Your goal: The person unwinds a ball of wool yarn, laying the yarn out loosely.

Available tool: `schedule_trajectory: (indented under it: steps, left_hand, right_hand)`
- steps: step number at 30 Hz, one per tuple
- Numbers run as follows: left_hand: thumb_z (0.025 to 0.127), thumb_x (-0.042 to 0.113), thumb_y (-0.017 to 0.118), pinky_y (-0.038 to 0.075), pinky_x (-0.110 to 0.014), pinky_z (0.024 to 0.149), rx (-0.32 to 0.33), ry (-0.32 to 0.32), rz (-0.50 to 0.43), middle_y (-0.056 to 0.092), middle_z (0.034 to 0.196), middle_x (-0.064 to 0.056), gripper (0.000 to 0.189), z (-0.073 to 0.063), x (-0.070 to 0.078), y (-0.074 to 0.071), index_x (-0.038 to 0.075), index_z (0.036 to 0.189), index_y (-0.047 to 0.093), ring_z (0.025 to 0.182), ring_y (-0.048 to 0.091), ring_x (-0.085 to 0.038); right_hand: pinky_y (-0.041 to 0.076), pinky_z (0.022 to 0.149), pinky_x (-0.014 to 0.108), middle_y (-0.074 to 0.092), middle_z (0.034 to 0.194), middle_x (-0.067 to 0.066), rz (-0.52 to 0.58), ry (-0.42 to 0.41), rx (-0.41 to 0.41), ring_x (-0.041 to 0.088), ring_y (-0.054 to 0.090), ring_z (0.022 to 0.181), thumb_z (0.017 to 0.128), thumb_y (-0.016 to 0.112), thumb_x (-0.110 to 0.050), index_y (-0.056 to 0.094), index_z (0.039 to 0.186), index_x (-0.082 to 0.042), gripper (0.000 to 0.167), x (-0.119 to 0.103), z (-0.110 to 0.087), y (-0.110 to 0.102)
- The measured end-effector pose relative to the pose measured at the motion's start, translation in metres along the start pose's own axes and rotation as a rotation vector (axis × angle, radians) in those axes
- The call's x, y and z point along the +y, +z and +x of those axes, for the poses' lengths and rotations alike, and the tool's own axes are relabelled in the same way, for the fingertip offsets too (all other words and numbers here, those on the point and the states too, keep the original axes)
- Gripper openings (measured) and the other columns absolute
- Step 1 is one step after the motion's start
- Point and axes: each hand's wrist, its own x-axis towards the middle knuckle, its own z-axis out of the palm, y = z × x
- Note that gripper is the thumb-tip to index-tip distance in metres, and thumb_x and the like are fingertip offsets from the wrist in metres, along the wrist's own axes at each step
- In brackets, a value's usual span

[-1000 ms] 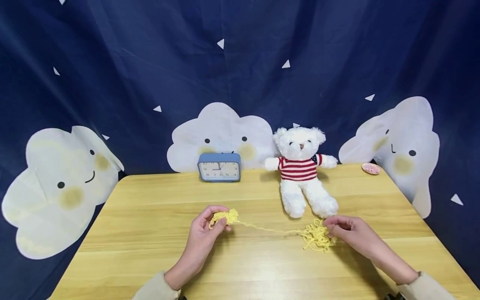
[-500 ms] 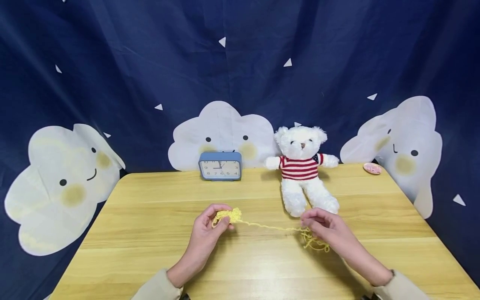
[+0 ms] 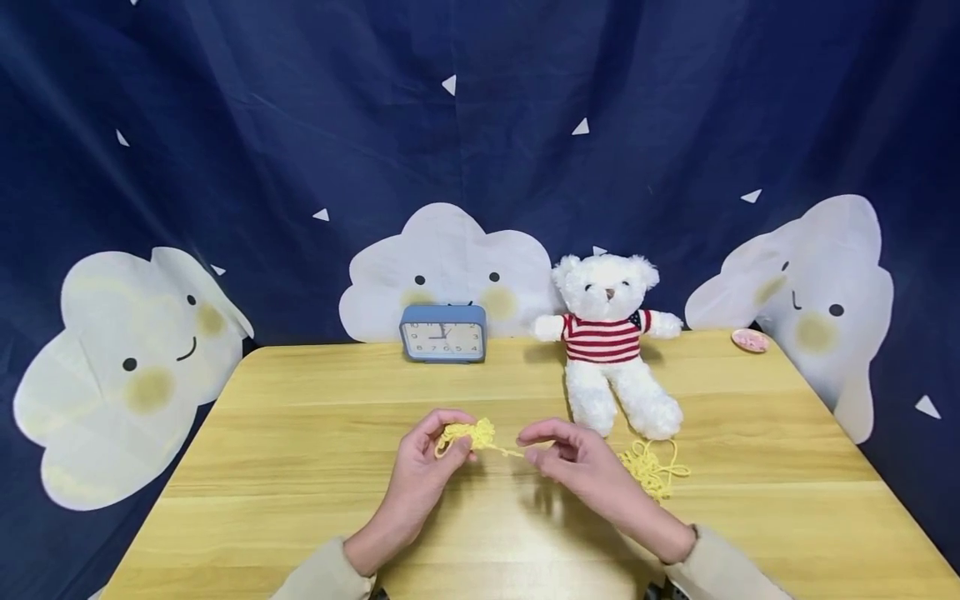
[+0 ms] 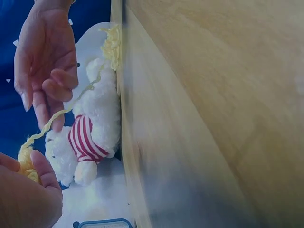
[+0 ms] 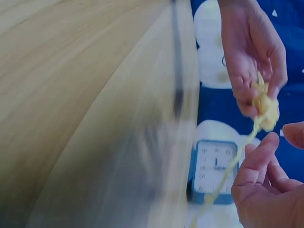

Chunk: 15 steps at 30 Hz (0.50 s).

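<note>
My left hand [image 3: 422, 471] pinches a small wound bundle of yellow yarn [image 3: 482, 433] between thumb and fingers, raised over the table. From the bundle a strand [image 4: 58, 114] runs past the right hand [image 3: 585, 467] towards a loose tangled pile of the same yarn [image 3: 652, 471]. In the right wrist view the right thumb and index fingertip are apart, and the strand passes beside the fingers without being pinched. Part of the pile is hidden behind the right hand in the head view.
A white teddy bear [image 3: 606, 342] in a striped sweater sits at the back of the wooden table [image 3: 300, 467]. Left of it stands a blue alarm clock [image 3: 444, 333]. A small pink oval item [image 3: 750, 340] lies at the back right. A dark blue curtain [image 3: 510, 158] hangs behind.
The right hand has moved left from the yarn pile to just beside the bundle. My left hand keeps hold of the bundle and has shifted slightly right in view.
</note>
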Motion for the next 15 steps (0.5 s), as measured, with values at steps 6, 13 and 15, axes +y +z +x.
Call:
schedule_trajectory:
  steps: [6,13,15]
  left_hand:
    - [0.097,-0.016,0.067,0.065,-0.031,0.088,0.01,-0.023,-0.004,0.064,0.123,-0.022,0.03,0.0,0.001,0.003,-0.019,0.126,0.061,0.102,0.067,-0.022]
    - [0.096,-0.014,0.068,0.065,-0.038,0.092,0.004,-0.022,0.002,0.063,0.124,-0.023,0.033,0.001,-0.001,0.001,-0.016,0.128,0.061,0.104,0.067,-0.023]
    - [0.096,-0.014,0.069,0.065,-0.039,0.092,0.01,-0.023,0.006,0.063,0.124,-0.022,0.033,0.001,-0.001,0.0,-0.015,0.128,0.062,0.104,0.067,-0.023]
  right_hand:
    - [0.061,0.075,0.027,0.074,0.119,0.019,0.052,0.022,-0.078,0.019,0.069,0.085,0.104,0.073,-0.014,0.068,0.131,0.007,0.034,-0.004,0.011,0.017]
    - [0.053,0.067,0.02,0.07,0.091,0.007,-0.019,0.001,-0.062,0.009,0.059,0.073,0.103,0.074,-0.014,0.072,0.111,0.006,0.022,-0.004,0.01,0.016]
    - [0.05,0.066,0.019,0.067,0.088,0.004,-0.053,-0.022,-0.031,0.009,0.056,0.071,0.104,0.074,-0.015,0.073,0.108,0.005,0.02,-0.003,0.009,0.012]
